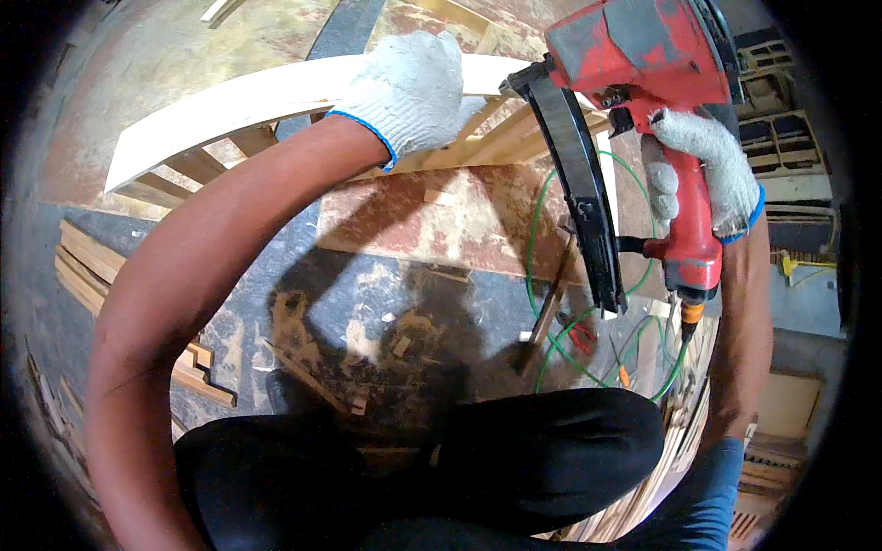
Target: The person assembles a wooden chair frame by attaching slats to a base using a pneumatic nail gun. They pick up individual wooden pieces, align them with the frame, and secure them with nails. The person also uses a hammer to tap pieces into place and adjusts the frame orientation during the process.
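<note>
My left hand [409, 96], in a white knit glove with a blue cuff, grips a long curved white board [216, 106]; its fingertips are hidden over the far side. The board forms the upper edge of a frame with bare wooden slats [514, 138] beneath. My right hand [712, 165], gloved the same way, is wrapped around the handle of a red pneumatic nail gun [643, 60]. The gun's black magazine [583, 202] slants downward, and its nose is close to the board, right of my left hand; whether they touch I cannot tell.
A green air hose [536, 230] runs from the gun's handle and loops over the floor. A hammer-like tool [551, 308] and red-handled pliers [579, 338] lie near my knee. Wood pieces [92, 262] are at the left, thin strips [684, 432] at the right. Sawdust and scraps cover the floor.
</note>
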The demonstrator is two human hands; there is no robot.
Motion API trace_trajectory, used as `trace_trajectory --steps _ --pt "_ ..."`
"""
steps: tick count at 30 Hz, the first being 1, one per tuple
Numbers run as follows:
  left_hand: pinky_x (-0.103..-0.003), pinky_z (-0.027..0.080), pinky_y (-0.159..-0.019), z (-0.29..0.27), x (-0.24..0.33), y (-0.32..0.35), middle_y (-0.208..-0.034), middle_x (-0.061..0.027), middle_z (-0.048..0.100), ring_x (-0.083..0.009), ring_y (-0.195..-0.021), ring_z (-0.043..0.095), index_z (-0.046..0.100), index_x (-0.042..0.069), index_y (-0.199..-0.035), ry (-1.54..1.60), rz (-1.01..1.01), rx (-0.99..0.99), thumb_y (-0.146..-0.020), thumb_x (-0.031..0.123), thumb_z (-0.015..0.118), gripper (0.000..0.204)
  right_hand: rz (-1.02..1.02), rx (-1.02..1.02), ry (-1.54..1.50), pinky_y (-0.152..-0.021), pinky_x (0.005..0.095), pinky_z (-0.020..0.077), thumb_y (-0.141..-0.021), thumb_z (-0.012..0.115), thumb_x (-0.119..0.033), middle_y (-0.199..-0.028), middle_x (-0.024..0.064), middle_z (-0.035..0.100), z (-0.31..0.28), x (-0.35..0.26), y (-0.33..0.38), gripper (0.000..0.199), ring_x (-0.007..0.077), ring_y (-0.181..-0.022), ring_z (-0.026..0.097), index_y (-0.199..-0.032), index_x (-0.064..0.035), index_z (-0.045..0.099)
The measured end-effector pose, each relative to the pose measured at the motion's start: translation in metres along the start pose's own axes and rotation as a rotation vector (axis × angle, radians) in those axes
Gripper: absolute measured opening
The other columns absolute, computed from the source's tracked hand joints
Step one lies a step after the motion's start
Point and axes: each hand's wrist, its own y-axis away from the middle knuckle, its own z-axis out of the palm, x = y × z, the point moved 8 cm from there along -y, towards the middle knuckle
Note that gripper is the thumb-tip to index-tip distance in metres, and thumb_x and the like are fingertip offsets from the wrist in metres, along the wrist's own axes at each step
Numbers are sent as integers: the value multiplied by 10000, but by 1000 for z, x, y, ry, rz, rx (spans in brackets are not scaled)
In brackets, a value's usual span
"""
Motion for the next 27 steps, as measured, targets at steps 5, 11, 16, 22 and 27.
trace_trajectory --steps 5,11,16,22,27 --pt "-471 570 -691 -3 7 4 -866 -228 680 -390 -780 699 572 -34 -1034 -9 29 6 -894 501 647 558 33 -172 145 -366 293 473 -872 711 -324 -565 73 599 -13 -10 -17 287 178 -376 550 -811 -56 628" --pt "-473 573 -689 -3 10 7 -861 -230 678 -391 -767 697 567 -36 -1030 -40 62 30 -883 478 668 544 18 -134 233 -363 295 457 -878 689 -340 -538 68 588 -4 -17 -14 319 171 -377 550 -745 -60 615" --pt "-472 573 -709 -2 9 7 -863 -231 675 -390 -792 696 562 -46 -1058 11 54 -11 -869 453 690 549 13 -144 209 -366 296 453 -873 696 -310 -540 68 587 4 -16 -11 278 170 -380 551 -787 -57 615" --pt "-474 568 -736 2 9 5 -900 -238 675 -392 -829 696 552 -54 -1087 24 61 -30 -874 444 688 559 0 -156 142 -380 297 461 -872 700 -271 -553 66 585 13 -19 -4 230 179 -378 539 -894 -57 619" --pt "-477 562 -743 -1 4 8 -931 -239 677 -400 -848 692 525 -42 -1135 -1 31 -82 -894 433 668 551 25 -84 77 -371 306 469 -867 718 -285 -571 60 583 14 -3 0 252 179 -396 556 -878 -58 608"
